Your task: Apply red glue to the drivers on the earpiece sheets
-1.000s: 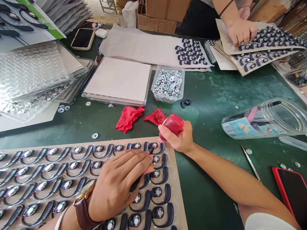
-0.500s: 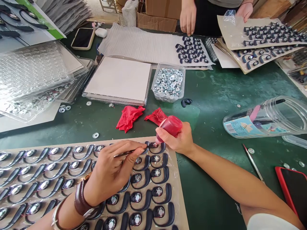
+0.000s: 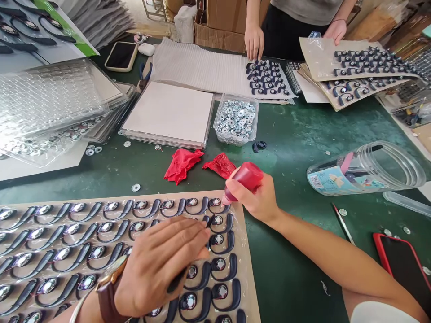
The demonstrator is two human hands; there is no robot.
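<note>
My right hand (image 3: 257, 197) is wrapped round a small red squeeze bottle (image 3: 248, 175), tilted with its nozzle down at the top-right earhook part on a film-covered cardboard sheet (image 3: 247, 251). Rows of dark curved earhook parts (image 3: 220, 291) with shiny round discs lie on that sheet. Over it, to the left of the bottle, my left hand (image 3: 164, 260) is curled palm down; a dark slim tool (image 3: 178, 279) shows beneath its fingers, its tip near the second part of the right column.
Behind the sheet lie two red cloths (image 3: 183, 165), a tub of metal washers (image 3: 235, 120) and stacked white boards (image 3: 170, 112). A clear jar (image 3: 363, 170), brush (image 3: 343, 222) and red phone (image 3: 400, 264) are on the right. Another person's hand (image 3: 254, 41) touches parts across the table.
My left hand has moved down toward me and turned palm down, uncovering parts in the top row. The bottle in my right hand has shifted slightly right. The other person's hand has lowered onto the parts.
</note>
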